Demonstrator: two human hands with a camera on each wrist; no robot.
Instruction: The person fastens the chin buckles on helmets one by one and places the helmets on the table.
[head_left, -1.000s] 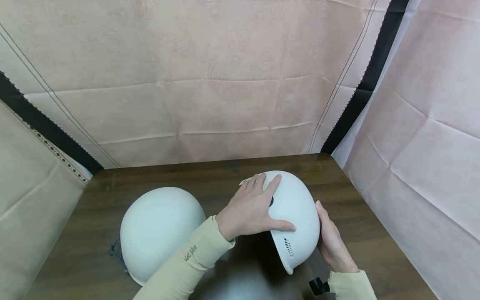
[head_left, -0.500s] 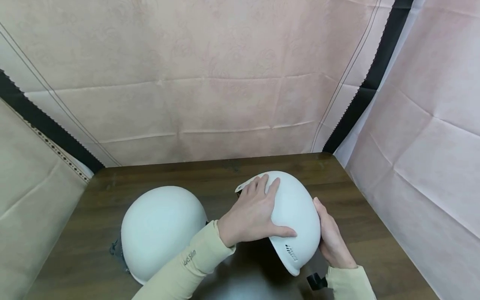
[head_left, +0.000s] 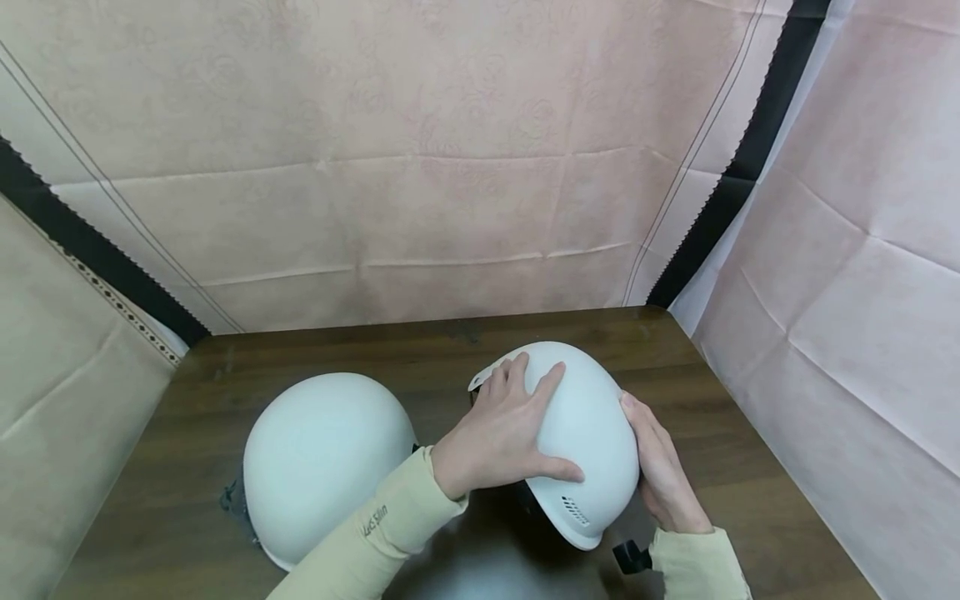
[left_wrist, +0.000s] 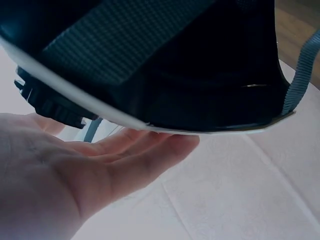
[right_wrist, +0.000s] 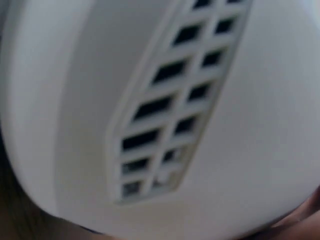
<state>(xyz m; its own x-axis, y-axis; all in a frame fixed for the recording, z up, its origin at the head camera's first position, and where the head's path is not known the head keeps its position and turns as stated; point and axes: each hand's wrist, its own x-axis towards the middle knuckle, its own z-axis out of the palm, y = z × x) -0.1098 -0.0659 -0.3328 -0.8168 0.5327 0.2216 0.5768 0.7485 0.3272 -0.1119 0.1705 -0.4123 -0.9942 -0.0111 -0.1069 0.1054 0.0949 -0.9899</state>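
Observation:
Two white hard hats are on the dark wooden table. My hands are on the right-hand hard hat (head_left: 592, 425), which tilts so its opening faces left. My left hand (head_left: 498, 437) rests on its shell with fingers spread and thumb stretched out. In the left wrist view, the left fingers (left_wrist: 145, 160) lie along the outside of the rim, beside a black adjuster knob (left_wrist: 50, 102); a webbing strap (left_wrist: 125, 40) crosses the dark inside. My right hand (head_left: 663, 471) presses straight fingers against the right side. Vent slots (right_wrist: 165, 110) fill the right wrist view.
The second hard hat (head_left: 326, 467) sits dome up at the left, close to my left sleeve (head_left: 375, 525), with dark mesh-like material (head_left: 236, 504) at its left edge. Pale fabric walls (head_left: 450, 208) enclose the table (head_left: 405, 346) at the back and sides.
The right-hand hard hat has turned slightly, bringing its vents lower and more of its underside into view. My left thumb has moved down a little, and my right fingers have shifted slightly up and left.

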